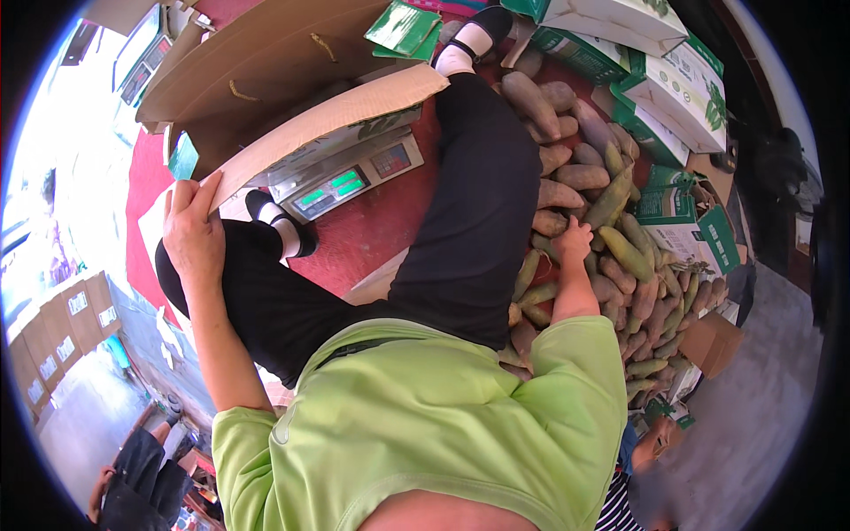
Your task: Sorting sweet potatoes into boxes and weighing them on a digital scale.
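My left hand pinches the edge of a raised flap on a large open cardboard box. Beneath the box is a digital scale with lit green displays. To the right of my legs lies a big heap of long brown and greenish tubers. Over this heap, my right hand has its fingers curled down against a brown tuber; the fingertips are partly hidden. The box's inside looks mostly bare from here, though its bottom is partly hidden by the near flap.
White and green cartons are stacked at the far right, with an open one beside the heap. A second scale stands far left. Brown cartons line the left side. Other people are at lower left and lower right.
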Available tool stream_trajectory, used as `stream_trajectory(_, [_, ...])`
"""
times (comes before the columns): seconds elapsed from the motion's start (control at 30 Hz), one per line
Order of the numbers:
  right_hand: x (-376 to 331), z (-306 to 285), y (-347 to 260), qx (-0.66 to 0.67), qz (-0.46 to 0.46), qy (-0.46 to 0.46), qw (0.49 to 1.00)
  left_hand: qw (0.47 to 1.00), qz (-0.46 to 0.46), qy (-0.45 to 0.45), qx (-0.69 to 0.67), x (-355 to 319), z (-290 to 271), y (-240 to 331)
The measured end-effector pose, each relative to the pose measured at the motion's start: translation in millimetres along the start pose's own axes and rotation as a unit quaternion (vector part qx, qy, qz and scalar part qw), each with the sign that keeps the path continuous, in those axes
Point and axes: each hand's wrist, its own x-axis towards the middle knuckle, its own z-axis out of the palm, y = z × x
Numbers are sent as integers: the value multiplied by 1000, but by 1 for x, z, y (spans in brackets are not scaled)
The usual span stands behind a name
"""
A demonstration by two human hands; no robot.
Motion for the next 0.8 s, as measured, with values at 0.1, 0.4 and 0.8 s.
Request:
stream_trajectory(0.1, [15,15,6,-25,-25,29,999,1000,-2,-2,3,1,-1,0])
stream_trajectory(0.4, [-18,-11,0,-4,-110,5,994,1000,2,-3,-4,1,-3,-2])
stream_trajectory(0.8, [-43,-144,2,462,-52,-28,885,1000,16,0,-8,-5,-10,-6])
